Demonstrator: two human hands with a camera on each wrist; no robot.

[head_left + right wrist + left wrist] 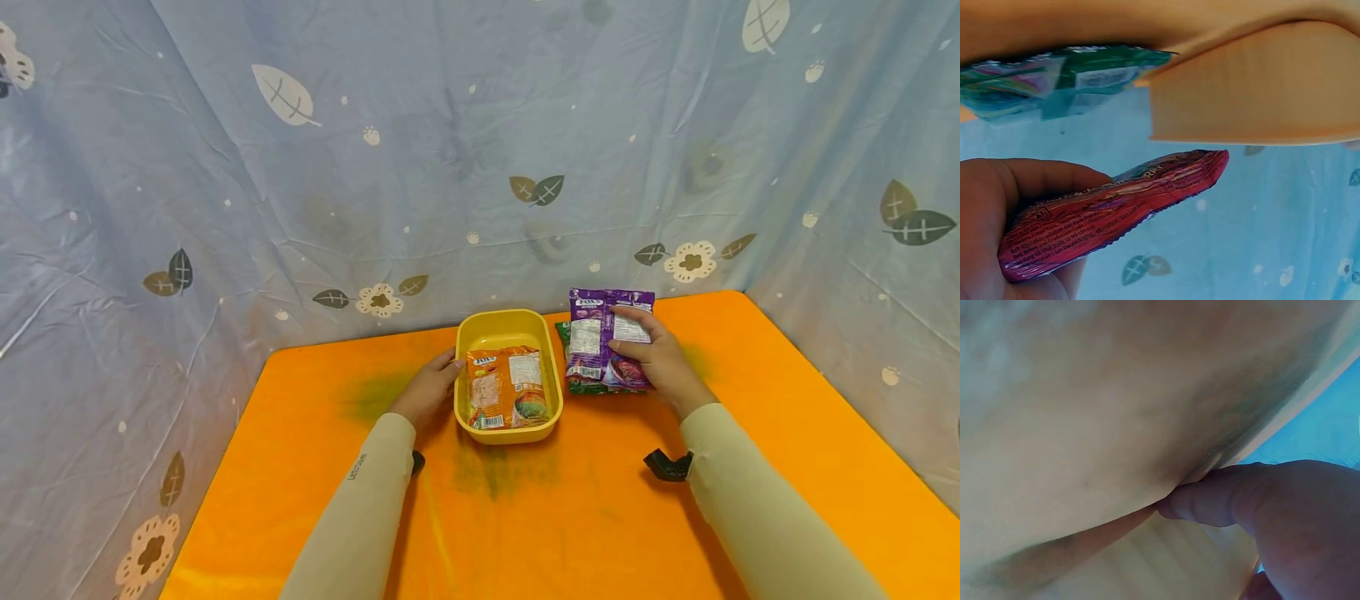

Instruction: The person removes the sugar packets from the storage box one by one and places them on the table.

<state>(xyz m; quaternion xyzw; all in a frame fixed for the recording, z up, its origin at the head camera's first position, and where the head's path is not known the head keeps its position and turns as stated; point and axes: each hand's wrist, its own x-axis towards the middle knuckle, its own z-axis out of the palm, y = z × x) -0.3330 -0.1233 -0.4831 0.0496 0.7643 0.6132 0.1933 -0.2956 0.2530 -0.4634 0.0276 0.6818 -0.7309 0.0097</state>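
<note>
My right hand grips a purple Fox's candy bag by its right side. In the right wrist view the purple bag is seen edge-on, between fingers and thumb, apart from the green candy bag. The green bag lies on the table, mostly hidden under the purple one in the head view. My left hand holds the left wall of a yellow tray, with fingertips at its rim. An orange Fox's candy bag lies inside the tray, back side up.
An orange cloth with some greenish stains covers the table. A light blue curtain with leaf and flower prints hangs behind and on both sides. A black strap sticks out by the right sleeve.
</note>
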